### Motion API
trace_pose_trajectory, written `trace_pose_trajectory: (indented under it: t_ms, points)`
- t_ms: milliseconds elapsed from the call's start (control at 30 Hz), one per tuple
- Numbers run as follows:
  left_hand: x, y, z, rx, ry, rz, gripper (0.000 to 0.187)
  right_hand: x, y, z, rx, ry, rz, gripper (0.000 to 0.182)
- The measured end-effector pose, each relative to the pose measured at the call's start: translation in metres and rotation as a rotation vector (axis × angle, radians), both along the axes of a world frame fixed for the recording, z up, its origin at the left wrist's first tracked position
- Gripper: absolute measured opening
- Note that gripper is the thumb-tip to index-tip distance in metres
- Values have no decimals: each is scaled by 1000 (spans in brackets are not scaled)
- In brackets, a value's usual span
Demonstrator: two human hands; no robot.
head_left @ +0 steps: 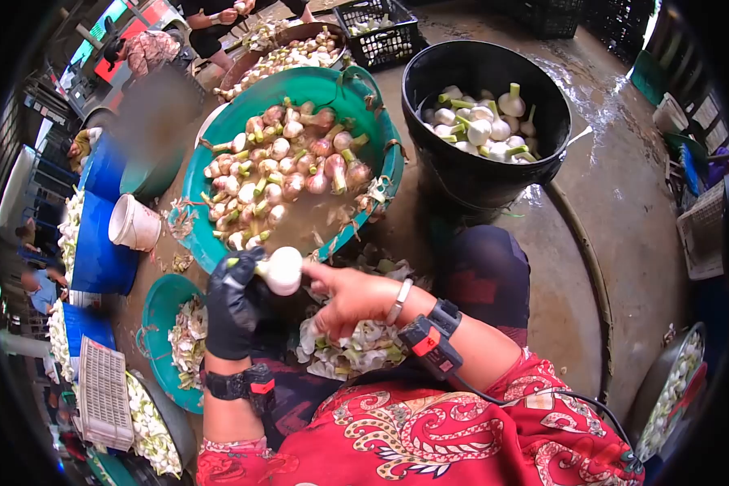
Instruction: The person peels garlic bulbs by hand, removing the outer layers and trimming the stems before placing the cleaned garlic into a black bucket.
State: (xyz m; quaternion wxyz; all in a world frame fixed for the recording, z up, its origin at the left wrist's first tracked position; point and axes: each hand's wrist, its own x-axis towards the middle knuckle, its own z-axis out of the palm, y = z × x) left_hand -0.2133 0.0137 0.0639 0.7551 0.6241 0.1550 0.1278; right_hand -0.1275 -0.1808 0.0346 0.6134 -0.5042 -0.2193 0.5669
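Observation:
A white, peeled garlic bulb (284, 270) is in my left hand (233, 306), which wears a black glove and grips it by the green stem. My right hand (344, 296) is bare, with a bracelet at the wrist. Its index finger reaches to the right side of the bulb and seems to touch it, thumb held apart and lower. Just beyond both hands stands a green tub (292, 79) of murky water with many unpeeled garlic bulbs (279, 149). Below my right hand lies a heap of garlic skins (352, 354).
A black bucket (478, 182) at the right holds peeled bulbs. Left of my gloved hand, a green basin (160, 301) contains skins. A white bucket (134, 223) stands near blue barrels (105, 263). A hose (585, 251) crosses the wet floor. Other people work at the upper left.

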Motion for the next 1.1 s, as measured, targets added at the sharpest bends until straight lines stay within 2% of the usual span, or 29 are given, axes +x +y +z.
trace_pose_trajectory:
  t_ms: [33, 100, 167, 233, 300, 367, 400, 433, 500, 567, 633, 667, 700, 767, 833, 900, 967, 1000, 1033, 1100]
  points:
    - [2, -1, -1, 514, 59, -98, 37, 3, 0, 8, 108, 108, -104, 77]
    - [10, -15, 19, 297, 146, -278, 40, 12, 6, -14, 325, 274, -258, 60]
    - [21, -4, 19, 208, 49, -168, 43, 29, -9, -4, 462, 425, -574, 43]
    - [33, 24, 22, 320, 79, -111, 38, 58, -34, 7, 644, 440, -847, 40]
    - [46, 56, 13, 403, 231, -111, 35, 81, -54, 8, 769, 515, -1159, 39]
    - [63, 65, 8, 661, 358, -181, 30, 88, -63, 2, 675, 402, -1323, 41]
    - [72, 72, -3, 832, 352, -262, 34, 86, -60, -2, 618, 289, -1300, 42]
    - [84, 69, -3, 1152, 437, -331, 40, 85, -50, -6, 522, 265, -1284, 37]
    - [109, 77, -22, 1373, 594, -492, 49, 69, -42, -9, 388, 238, -1012, 24]
    - [136, 83, -41, 1493, 675, -623, 59, 59, -31, -7, 220, 220, -886, 16]
    - [163, 97, -67, 1550, 820, -756, 78, 53, -19, -1, 129, 131, -807, 17]
    - [171, 100, -78, 1606, 850, -836, 85, 52, -14, -2, 135, 172, -786, 18]
    - [178, 109, -95, 1611, 901, -856, 86, 53, -9, -4, 148, 207, -767, 20]
    - [188, 117, -119, 1627, 915, -835, 72, 56, -4, -4, 118, 306, -750, 22]
    - [185, 117, -122, 1660, 847, -782, 58, 58, -3, -6, 173, 320, -752, 24]
    - [181, 98, -72, 1039, 949, -665, 52, 57, -1, -3, 162, 299, -748, 28]
    - [167, 96, -50, 707, 721, -499, 46, 50, 9, -8, 173, 282, -723, 32]
    - [153, 86, -38, 694, 570, -454, 50, 44, 16, -12, 182, 272, -696, 36]
    - [138, 80, -33, 698, 427, -476, 53, 40, 21, -15, 147, 210, -592, 58]
    - [102, 43, -14, 597, 275, -459, 56, 24, 37, -13, 147, 235, -562, 76]
